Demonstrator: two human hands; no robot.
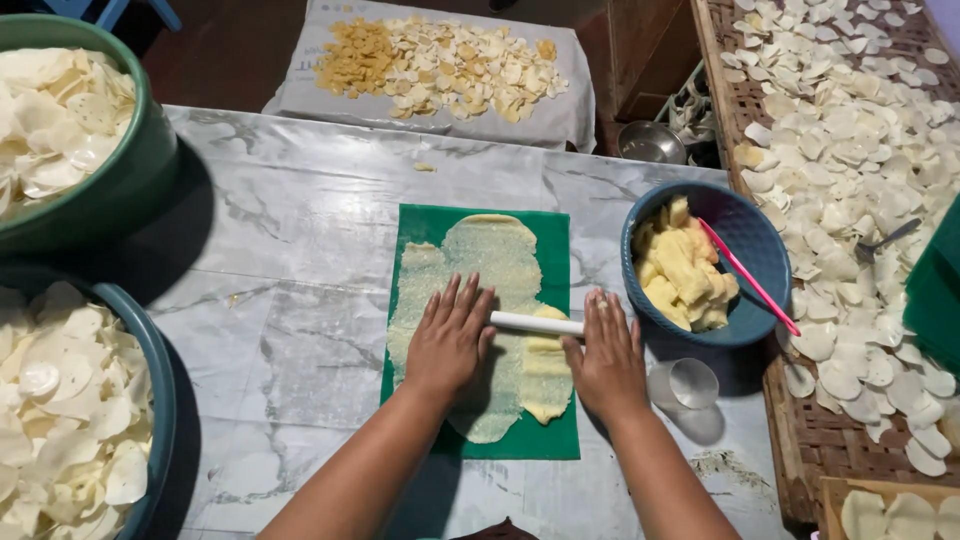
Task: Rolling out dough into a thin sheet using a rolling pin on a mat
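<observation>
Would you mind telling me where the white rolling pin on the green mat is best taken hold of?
Probably at its two ends, from above. The white rolling pin lies level across the dough sheet, and the left hand and right hand press flat on its ends, leaving only the middle showing.

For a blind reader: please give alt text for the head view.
Both hands, left hand and right hand, press flat on a white rolling pin, over pale dough on a green mat. A blue basket of dough lumps stands right.

Both palms, left hand (448, 338) and right hand (606, 357), press a white roller (535, 323) across dough (490, 290), seemingly thin, on a green mat (553, 245).
</observation>
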